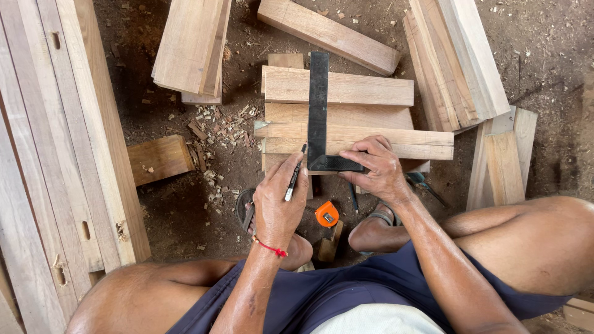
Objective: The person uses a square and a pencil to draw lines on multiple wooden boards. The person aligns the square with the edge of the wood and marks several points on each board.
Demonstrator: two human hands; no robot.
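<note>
Planks (346,133) on sawdust-strewn dirt floor (185,204)

Matt dark metal square (318,105), rough wooden boards (365,142)

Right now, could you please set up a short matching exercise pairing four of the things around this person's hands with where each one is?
Things:
1. pen
2. black square
3. orange tape measure
4. red string bracelet

Places:
A. on the ground between the feet
B. around the left wrist
C. held in the left hand, tip at the wood
D. lying across the stacked boards, its short leg pressed down by the right hand

Pairs: 1-C, 2-D, 3-A, 4-B
</note>
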